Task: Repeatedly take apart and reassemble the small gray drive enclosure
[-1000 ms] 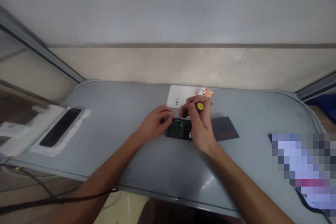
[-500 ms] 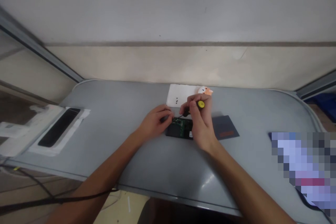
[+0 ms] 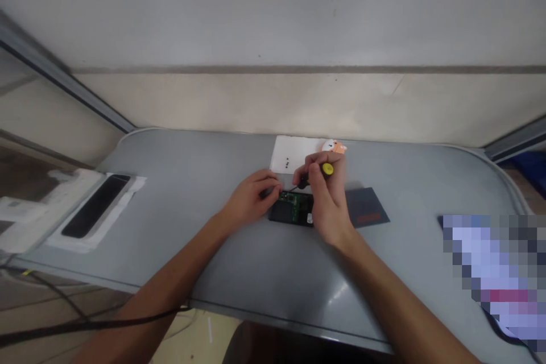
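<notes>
A small black device lies opened on the table, its green circuit board bare. In my right hand is a screwdriver with a black and yellow handle, held tilted. Its thin shaft points left and down to the device's upper left edge. My left hand is closed in a pinch at that same corner, close to the screwdriver's tip; what the fingertips hold, if anything, is too small to make out. My right hand covers the device's right end. Beside it lies a dark flat panel, partly hidden by that hand.
Behind the hands is a white sheet with several tiny dark pieces on it and an orange-and-white animal figure. A black phone-like slab rests on white material at left. A pixelated object sits at right. Dark cables cross the lower left.
Hands, screwdriver and device keep almost the same places. Only the camera view has shifted very slightly.
</notes>
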`<state>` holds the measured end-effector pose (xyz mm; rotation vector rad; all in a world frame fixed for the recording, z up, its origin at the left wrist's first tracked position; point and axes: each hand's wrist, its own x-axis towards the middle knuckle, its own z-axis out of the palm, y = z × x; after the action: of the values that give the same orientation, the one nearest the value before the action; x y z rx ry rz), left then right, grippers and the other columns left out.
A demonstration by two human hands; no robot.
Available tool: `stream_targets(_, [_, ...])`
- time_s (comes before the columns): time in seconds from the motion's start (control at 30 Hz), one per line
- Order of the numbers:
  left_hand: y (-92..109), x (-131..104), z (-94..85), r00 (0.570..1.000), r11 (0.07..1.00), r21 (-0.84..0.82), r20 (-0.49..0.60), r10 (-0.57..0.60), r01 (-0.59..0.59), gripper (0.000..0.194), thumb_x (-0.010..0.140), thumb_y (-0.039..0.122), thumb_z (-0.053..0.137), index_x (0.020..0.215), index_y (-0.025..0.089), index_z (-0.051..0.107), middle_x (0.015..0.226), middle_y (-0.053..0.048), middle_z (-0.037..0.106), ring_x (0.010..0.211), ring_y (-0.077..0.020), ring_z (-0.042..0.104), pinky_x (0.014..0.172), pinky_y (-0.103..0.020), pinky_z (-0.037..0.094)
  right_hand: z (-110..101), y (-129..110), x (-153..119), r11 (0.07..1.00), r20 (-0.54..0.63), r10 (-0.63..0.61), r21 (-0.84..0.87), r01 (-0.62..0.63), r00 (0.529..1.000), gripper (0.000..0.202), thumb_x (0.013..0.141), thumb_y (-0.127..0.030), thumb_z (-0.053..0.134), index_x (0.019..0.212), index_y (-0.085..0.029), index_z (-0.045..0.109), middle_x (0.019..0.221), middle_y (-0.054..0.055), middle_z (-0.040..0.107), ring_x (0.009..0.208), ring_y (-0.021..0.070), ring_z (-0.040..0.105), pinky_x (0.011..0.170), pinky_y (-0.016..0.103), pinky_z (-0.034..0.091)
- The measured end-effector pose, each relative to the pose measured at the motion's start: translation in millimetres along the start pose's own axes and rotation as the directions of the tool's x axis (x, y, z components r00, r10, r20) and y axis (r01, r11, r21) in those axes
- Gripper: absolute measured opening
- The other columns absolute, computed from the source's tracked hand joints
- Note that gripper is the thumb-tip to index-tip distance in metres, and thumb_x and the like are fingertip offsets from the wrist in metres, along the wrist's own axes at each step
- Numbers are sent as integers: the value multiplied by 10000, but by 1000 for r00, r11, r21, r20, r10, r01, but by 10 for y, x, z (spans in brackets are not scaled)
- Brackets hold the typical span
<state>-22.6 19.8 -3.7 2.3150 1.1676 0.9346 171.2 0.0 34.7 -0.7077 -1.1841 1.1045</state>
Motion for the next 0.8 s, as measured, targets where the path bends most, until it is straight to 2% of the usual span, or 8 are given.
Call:
stream_targets(0.23, [0,4,3,1000,1000,-5,1,-7,7,232,1057,277,562,960,214,763,1063,-60,738,980,-184,711,912,-332,578,-1,35,-11,1000,20,-4,28,4,1000,113,1098,-362,492,1074,-276,423,1060,-5,490,829,101,625,831,339,543])
stream_targets(0.47, [-2,-6,3,1000,1000,10,6,-9,9,226,1057,263,559,952,205,751,1034,-53,728,955,-175,697,894,-323,568,-3,25,8,1000,-13,-23,-15,22,1000,126,1094,-375,492,1070,-282,412,1038,-9,499,791,99,608,783,317,546])
stream_targets(0.8, [-13,-4,5,1000,1000,14,-7,13,-12,221,1059,266,563,952,213,749,1033,-50,729,959,-176,698,885,-315,562,-12,40,10,999,1,-44,8,44,999,109,1099,-356,491,1067,-279,419,1035,-13,490,784,92,603,767,311,540])
